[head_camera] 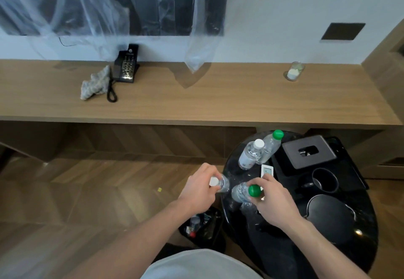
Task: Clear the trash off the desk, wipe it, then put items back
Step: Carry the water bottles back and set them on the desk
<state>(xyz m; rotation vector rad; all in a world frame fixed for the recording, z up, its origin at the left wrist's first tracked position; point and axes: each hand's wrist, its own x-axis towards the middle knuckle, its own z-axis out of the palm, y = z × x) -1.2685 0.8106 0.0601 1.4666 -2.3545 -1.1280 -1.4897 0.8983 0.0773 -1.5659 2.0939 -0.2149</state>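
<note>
My left hand [202, 185] grips a white-capped water bottle [222, 183] near its neck, at the left rim of the round black side table [284, 252]. My right hand [274, 202] holds a green-capped water bottle [240, 192] just below its cap. Two more bottles stand at the table's far side, one white-capped [250, 155], one green-capped [271, 145]. The long wooden desk [196, 103] runs across the view beyond the table. On it lie a crumpled grey cloth [95, 85], a black telephone [125, 66] and a small glass [294, 72].
A black tray [349, 169] on the side table carries a tissue box [308, 151], a black cup [324, 179] and a black kettle [330, 213]. A small white card [266, 170] lies by the bottles. A bin with trash [201, 227] stands on the floor, left of the table. Clear plastic sheeting [201, 44] hangs over the desk.
</note>
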